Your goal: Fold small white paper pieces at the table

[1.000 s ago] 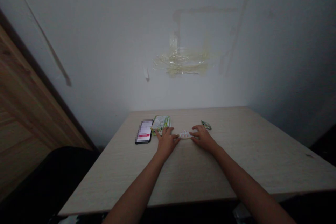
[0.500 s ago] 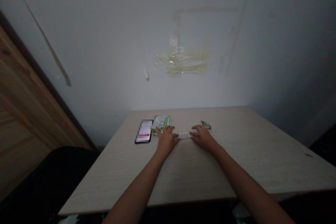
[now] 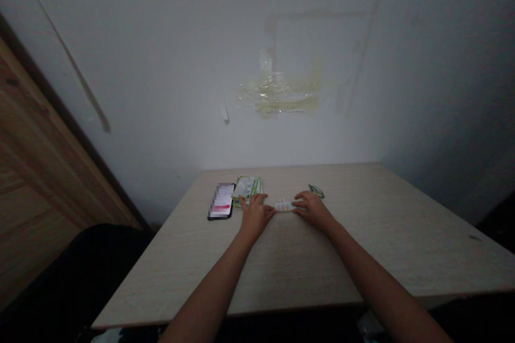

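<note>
A small white piece with rows of orange print (image 3: 284, 206) lies on the table between my two hands; its exact kind is too small to make out. My left hand (image 3: 255, 215) pinches its left edge with thumb and finger, the other fingers reaching toward a green-and-white packet (image 3: 247, 186). On the opposite side, my right hand (image 3: 314, 210) has its thumb and fingertips closed on the right edge. Just beyond the right hand rests a small dark green wrapper (image 3: 316, 191).
A phone (image 3: 221, 202) with a lit screen, partly pixelated, lies left of the green packet. The pale wooden table (image 3: 298, 268) meets a wall (image 3: 169, 64) with yellowed tape (image 3: 281, 94). Dark fabric (image 3: 92, 262) and wooden boards (image 3: 36, 161) are at the left.
Both hands stay almost where they were around the white piece. The fingers of my right hand have shifted very slightly.
</note>
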`<state>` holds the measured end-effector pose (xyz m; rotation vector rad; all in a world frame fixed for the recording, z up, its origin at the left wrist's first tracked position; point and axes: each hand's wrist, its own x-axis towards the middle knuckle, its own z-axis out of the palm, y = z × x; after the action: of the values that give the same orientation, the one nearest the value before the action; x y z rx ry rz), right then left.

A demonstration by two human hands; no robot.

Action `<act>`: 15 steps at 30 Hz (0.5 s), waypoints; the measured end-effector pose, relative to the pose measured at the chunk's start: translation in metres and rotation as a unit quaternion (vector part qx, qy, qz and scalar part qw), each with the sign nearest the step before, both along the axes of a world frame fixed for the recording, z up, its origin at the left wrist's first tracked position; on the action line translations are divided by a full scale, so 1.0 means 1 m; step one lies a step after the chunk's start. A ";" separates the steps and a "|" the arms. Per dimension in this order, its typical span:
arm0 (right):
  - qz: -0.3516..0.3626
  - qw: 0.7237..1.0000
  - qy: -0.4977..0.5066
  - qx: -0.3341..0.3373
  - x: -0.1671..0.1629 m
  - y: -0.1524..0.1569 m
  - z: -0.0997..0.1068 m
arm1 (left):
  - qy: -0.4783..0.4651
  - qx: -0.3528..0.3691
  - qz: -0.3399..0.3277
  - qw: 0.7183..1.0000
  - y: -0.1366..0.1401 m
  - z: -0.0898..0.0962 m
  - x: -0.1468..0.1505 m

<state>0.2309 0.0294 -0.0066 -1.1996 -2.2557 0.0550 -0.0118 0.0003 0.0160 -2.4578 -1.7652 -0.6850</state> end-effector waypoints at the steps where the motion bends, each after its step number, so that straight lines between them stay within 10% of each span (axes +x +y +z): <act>1: 0.001 1.000 -0.001 -0.001 0.000 0.000 0.000 | 0.000 -0.001 0.000 1.000 0.000 0.000 0.000; 15: 0.012 1.000 0.014 -0.024 0.002 0.003 -0.004 | -0.004 0.007 -0.020 1.000 0.004 -0.004 -0.001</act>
<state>0.2328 0.0320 -0.0109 -1.1905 -2.2557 0.1351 -0.0124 0.0045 0.0116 -2.4923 -1.7119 -0.7093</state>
